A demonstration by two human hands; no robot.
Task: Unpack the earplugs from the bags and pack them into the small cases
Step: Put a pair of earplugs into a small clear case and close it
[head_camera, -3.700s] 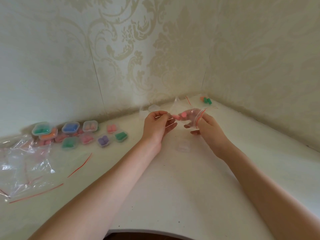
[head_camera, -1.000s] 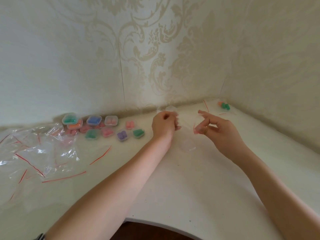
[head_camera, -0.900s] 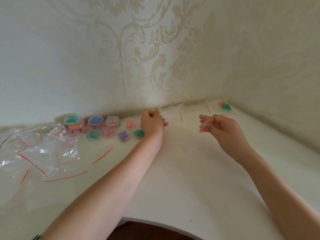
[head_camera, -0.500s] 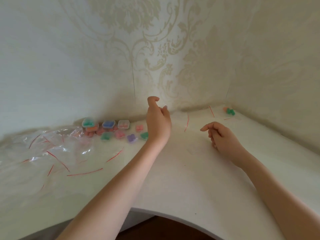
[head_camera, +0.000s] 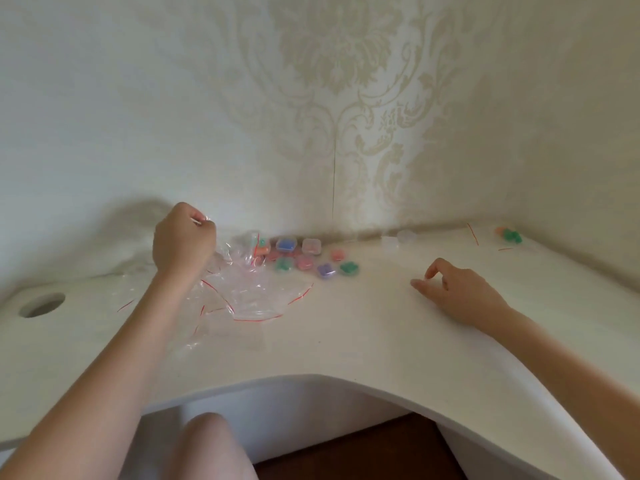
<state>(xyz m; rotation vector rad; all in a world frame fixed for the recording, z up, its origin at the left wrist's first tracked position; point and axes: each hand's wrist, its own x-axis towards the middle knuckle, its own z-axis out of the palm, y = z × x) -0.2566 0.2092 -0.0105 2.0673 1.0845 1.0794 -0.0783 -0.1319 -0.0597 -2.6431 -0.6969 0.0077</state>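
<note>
My left hand [head_camera: 183, 240] is raised above the left of the desk and grips a crumpled clear bag [head_camera: 207, 221] at its top. Under it lies a pile of clear bags with red strips [head_camera: 249, 296]. Small cases filled with coloured earplugs [head_camera: 301, 258] sit in a cluster by the wall. Two empty clear cases [head_camera: 394, 240] stand further right. My right hand [head_camera: 460, 292] rests on the white desk [head_camera: 346, 341] with its fingers loosely curled; what lies under them is hidden. Loose orange and green earplugs [head_camera: 507, 234] lie in the far right corner.
A round cable hole [head_camera: 41, 304] is cut in the desk at the far left. The desk's front edge [head_camera: 311, 377] curves inward, with my knee [head_camera: 211, 445] below it. Wallpapered walls close off the back and the right side.
My left hand swung left from the middle with the emptied bag to above the bag pile. My right hand came down to the desk with its fingers curled. The view turned left.
</note>
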